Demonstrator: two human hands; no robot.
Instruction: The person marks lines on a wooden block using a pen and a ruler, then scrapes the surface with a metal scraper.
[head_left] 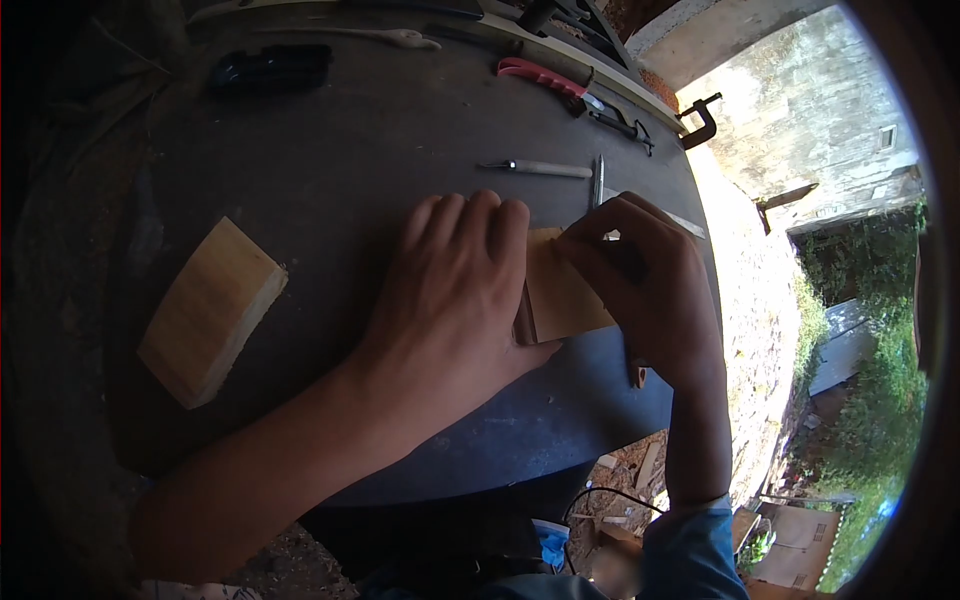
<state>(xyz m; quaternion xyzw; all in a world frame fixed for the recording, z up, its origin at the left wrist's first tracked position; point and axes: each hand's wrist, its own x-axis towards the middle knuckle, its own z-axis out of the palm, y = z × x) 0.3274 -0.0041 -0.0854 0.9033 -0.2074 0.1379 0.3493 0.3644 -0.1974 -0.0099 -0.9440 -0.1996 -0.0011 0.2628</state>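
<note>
My left hand is closed over the left side of a flat, light wooden piece, its fingers curled and the thumb at the near edge. Beside that hand runs a narrow dark brown strip along the wood. My right hand bends over the right part of the piece, thumb and fingers pinched at its top edge; what they hold is hidden. A small brown end shows below this hand. Just beyond lie a slim metal tool and a craft knife.
A thick wooden block lies at the left of the dark table. Farther back are a red-handled tool, a black tray-like object and a pale slender stick. A black clamp grips the right edge.
</note>
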